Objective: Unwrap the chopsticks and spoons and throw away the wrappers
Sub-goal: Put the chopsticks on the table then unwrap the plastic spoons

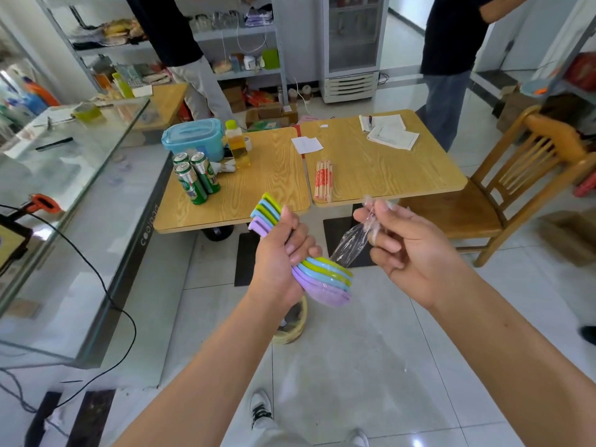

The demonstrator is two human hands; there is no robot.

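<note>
Gripping the stack of spoons [325, 279] by the handles, the left hand [280, 256] has its fingers wrapped tight round the middle, bowls pointing down-right, handle ends sticking up-left. The right hand [409, 243] pinches the clear wrapper [351, 243] btwn thumb and fingertips; the film hangs loose, its lower end just beside the top spoon bowl, can't tell if touching.

Progress, as I read it: spoons look bare, so that wrapper is off but not binned yet. The chopsticks [323, 181] lie in their red-and-white paper sleeves near the front edge of the right table [403, 175], close to its left corner, apparently untouched. So roughly a third done; left: drop the film, put spoons down, strip the chopsticks, bin the sleeves.

Room: a small bin [292, 327] stands on the floor right under the left wrist, partly hidden, w/ open tile all round. The left table [258, 188] holds cans [193, 179] near its front-left corner; the front edge otherwise is free for spoons. A chair [503, 195] sits off the right table's right edge. Glass counter [64, 175] hems the left side.
</note>
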